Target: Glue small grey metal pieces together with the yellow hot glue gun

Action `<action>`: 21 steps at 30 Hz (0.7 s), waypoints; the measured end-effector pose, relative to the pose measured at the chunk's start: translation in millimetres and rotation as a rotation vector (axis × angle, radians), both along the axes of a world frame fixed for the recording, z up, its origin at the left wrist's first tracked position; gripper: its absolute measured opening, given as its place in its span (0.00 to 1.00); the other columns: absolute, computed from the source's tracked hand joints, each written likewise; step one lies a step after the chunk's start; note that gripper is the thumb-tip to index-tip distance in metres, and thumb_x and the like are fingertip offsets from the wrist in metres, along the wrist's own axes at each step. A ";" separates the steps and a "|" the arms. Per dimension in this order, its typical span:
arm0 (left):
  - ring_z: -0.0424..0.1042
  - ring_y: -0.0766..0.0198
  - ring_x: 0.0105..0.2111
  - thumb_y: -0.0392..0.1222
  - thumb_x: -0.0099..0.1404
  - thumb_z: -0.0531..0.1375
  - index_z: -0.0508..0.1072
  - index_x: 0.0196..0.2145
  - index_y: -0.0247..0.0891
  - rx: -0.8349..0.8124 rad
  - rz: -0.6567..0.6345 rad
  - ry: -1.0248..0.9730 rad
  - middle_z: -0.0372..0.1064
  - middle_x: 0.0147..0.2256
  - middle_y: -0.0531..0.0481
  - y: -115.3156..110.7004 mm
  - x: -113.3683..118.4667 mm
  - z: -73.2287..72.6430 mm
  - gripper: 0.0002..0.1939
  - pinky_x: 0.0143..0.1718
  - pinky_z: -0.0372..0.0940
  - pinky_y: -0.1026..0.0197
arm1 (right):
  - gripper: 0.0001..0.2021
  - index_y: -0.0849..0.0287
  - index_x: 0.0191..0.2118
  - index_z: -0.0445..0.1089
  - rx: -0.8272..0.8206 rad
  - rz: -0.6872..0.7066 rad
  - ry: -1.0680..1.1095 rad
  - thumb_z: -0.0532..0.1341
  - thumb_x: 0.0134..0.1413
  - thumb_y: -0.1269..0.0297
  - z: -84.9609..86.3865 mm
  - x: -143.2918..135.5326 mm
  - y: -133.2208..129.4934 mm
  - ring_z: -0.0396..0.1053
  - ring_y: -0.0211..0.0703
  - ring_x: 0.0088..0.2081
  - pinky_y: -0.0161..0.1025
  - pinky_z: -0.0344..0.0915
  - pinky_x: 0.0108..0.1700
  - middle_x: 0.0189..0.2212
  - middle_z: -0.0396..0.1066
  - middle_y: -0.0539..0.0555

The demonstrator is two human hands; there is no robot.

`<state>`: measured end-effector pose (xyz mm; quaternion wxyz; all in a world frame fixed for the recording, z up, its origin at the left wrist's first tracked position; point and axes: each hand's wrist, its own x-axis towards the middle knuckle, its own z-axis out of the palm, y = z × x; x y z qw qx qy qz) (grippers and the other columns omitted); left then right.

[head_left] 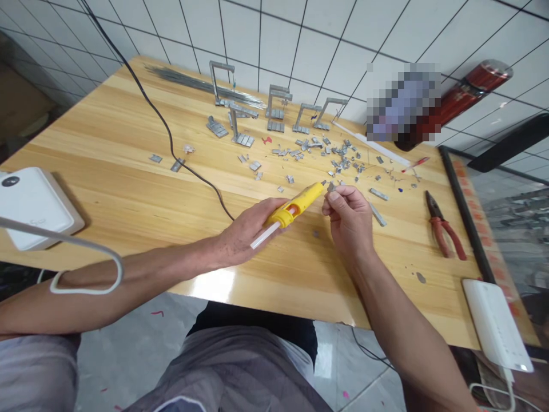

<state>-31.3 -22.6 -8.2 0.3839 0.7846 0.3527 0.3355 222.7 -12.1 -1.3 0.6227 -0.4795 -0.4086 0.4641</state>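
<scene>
My left hand is wrapped round a yellow glue gun, with a white glue stick jutting from its rear. The gun's nozzle points right, close to a small grey piece pinched between the thumb and fingers of my right hand. Whether nozzle and piece touch is hard to tell. Beyond the hands, many small grey pieces lie scattered on the wooden table. Several grey angled frames on slatted bases, one of them a tall frame, stand behind them.
Red-handled pliers lie at the right, near a white power bank. A white device sits at the left. One black cable crosses the table. Thin wires and a red flask are by the tiled wall.
</scene>
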 end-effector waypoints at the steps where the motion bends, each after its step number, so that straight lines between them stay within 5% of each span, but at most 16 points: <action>1: 0.80 0.56 0.46 0.60 0.84 0.58 0.72 0.65 0.39 0.001 -0.005 0.005 0.81 0.53 0.43 0.1 -0.2 -0.3 0.25 0.52 0.76 0.52 | 0.19 0.52 0.35 0.79 -0.003 0.010 0.012 0.85 0.44 0.53 0.0 0.7 0.3 0.67 0.34 0.25 0.33 0.66 0.29 0.26 0.75 0.44; 11: 0.79 0.53 0.47 0.67 0.84 0.53 0.74 0.65 0.39 0.051 -0.040 0.058 0.81 0.53 0.40 1.9 -2.3 -2.5 0.31 0.54 0.76 0.49 | 0.23 0.52 0.34 0.79 -0.068 0.097 0.130 0.88 0.39 0.50 -1.0 3.0 1.4 0.69 0.32 0.27 0.30 0.69 0.30 0.27 0.76 0.44; 21: 0.79 0.52 0.49 0.71 0.83 0.54 0.74 0.66 0.40 0.032 -0.007 0.055 0.81 0.54 0.41 2.7 -2.4 -5.0 0.34 0.55 0.76 0.48 | 0.20 0.52 0.35 0.77 -0.060 0.151 0.027 0.84 0.48 0.49 -0.9 4.8 -0.8 0.67 0.35 0.27 0.34 0.68 0.31 0.25 0.72 0.45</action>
